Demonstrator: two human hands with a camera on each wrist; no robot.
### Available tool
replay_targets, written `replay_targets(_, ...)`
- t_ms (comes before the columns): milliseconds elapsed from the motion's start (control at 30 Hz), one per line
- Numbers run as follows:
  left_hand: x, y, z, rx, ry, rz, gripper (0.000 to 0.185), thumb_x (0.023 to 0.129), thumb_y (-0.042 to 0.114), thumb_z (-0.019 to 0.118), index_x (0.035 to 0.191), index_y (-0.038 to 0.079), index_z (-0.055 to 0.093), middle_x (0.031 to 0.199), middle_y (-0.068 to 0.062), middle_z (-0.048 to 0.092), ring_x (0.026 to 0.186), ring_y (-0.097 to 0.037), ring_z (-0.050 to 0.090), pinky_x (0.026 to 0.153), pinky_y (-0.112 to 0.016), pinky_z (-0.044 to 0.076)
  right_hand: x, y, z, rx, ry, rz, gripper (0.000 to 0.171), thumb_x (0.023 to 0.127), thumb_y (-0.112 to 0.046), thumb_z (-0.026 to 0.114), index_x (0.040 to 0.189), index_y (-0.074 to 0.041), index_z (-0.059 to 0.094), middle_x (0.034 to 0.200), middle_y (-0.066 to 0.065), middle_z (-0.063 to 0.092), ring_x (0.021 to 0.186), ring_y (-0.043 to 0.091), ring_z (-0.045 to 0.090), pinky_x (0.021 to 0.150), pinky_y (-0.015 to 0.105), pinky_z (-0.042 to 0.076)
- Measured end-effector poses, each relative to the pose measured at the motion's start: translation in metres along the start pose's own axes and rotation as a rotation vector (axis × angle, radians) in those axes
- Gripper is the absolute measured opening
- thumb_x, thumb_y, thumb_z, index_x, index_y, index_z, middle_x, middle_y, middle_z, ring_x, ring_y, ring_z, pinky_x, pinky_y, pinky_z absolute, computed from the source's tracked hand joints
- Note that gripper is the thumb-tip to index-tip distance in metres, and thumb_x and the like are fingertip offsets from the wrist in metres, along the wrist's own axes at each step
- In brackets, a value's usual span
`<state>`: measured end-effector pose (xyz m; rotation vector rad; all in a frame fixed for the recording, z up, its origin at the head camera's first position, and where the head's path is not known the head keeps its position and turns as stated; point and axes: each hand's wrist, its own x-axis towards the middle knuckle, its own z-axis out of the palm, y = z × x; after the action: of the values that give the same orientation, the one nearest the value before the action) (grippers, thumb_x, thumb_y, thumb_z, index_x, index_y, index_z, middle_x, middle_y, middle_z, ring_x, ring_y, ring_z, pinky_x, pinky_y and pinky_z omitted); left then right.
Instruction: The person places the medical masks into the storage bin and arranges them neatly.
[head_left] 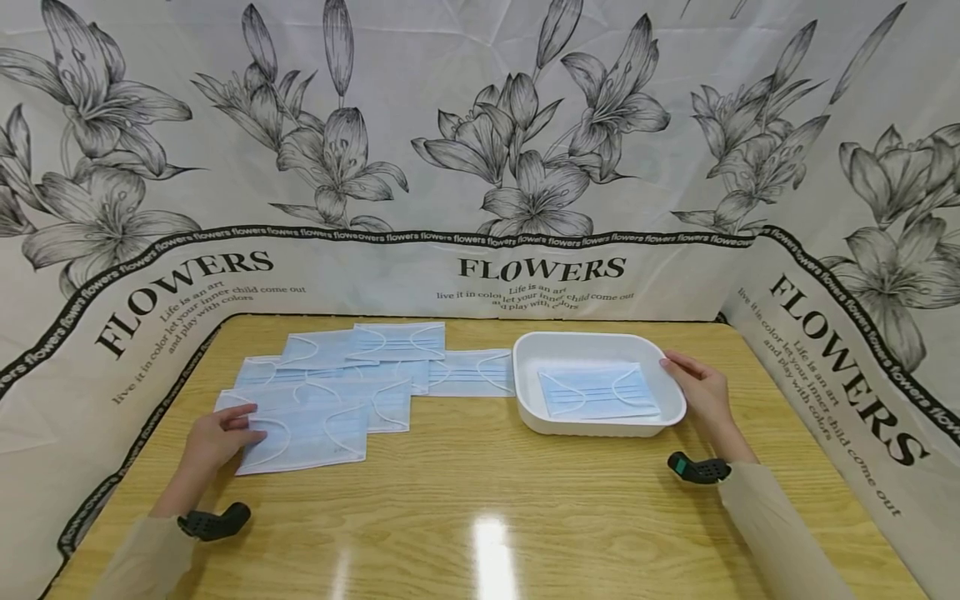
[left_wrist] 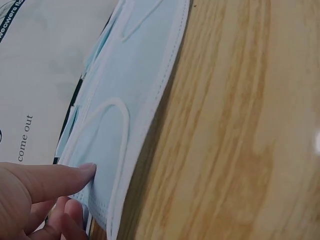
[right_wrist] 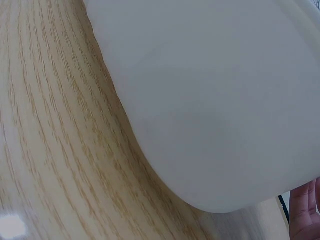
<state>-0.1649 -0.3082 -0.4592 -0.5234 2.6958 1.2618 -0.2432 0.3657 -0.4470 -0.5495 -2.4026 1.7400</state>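
My left hand [head_left: 210, 446] pinches the left end of a light-blue face mask [head_left: 303, 437], the nearest of several overlapping masks on the table. In the left wrist view the thumb [left_wrist: 75, 180] lies on top of the mask [left_wrist: 145, 65] and the other fingers are curled below its edge. To the right, my right hand [head_left: 705, 396] grips the right end of a white plastic tray [head_left: 600, 427]. Its fingers [right_wrist: 302, 210] show past the tray's wall [right_wrist: 210, 125] in the right wrist view. One blue mask [head_left: 600, 392] lies flat inside the tray.
Other masks [head_left: 397, 342] spread behind the pinched one, with one [head_left: 472, 373] reaching the tray's left side. A wooden table [head_left: 420, 517] carries everything. White flower-printed cloth [head_left: 375, 275] hangs behind and along both sides. Each wrist wears a black device [head_left: 216, 522].
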Motion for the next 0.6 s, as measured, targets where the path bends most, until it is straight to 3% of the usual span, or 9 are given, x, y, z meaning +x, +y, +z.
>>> replay_targets(133, -0.0006, -0.0021, -0.0011, 0.033, 0.01, 0.009, 0.058, 0.085, 0.022, 0.073, 0.132, -0.006, 0.053, 0.122, -0.033, 0.054, 0.107, -0.041, 0.053, 0.083, -0.042, 0.049, 0.0014, 0.0009, 0.0003, -0.021, 0.008, 0.012, 0.067, 0.086, -0.049, 0.065, 0.139, -0.009, 0.051, 0.116, -0.017, 0.062, 0.097, -0.01, 0.052, 0.075, 0.003, 0.047)
replay_targets(233, -0.0014, -0.0016, -0.0024, 0.062, 0.017, 0.009, 0.056, 0.085, 0.025, 0.073, 0.129, -0.005, 0.056, 0.113, -0.027, 0.057, 0.098, -0.033, 0.052, 0.075, -0.034, 0.045, 0.002, 0.0004, 0.0008, -0.041, 0.011, 0.024, 0.067, 0.087, -0.05, 0.063, 0.14, -0.011, 0.051, 0.131, -0.008, 0.059, 0.104, -0.006, 0.052, 0.076, 0.002, 0.046)
replay_targets(467, -0.0057, 0.0029, -0.0052, 0.088, 0.011, 0.023, 0.051, 0.089, 0.027, 0.068, 0.127, -0.005, 0.058, 0.121, -0.033, 0.055, 0.106, -0.04, 0.053, 0.087, -0.05, 0.045, 0.0016, -0.001, 0.0013, -0.039, 0.007, 0.021, 0.066, 0.088, -0.049, 0.063, 0.14, -0.01, 0.05, 0.134, -0.007, 0.058, 0.104, -0.006, 0.052, 0.077, 0.002, 0.046)
replay_targets(600, -0.0072, 0.0025, -0.0054, 0.092, 0.017, 0.039, 0.051, 0.089, 0.029, 0.067, 0.125, -0.006, 0.059, 0.122, -0.033, 0.056, 0.107, -0.041, 0.054, 0.089, -0.051, 0.046, 0.0007, -0.0011, 0.0017, -0.045, 0.009, 0.025, 0.066, 0.088, -0.05, 0.063, 0.14, -0.01, 0.05, 0.139, -0.002, 0.055, 0.103, -0.007, 0.051, 0.076, 0.002, 0.046)
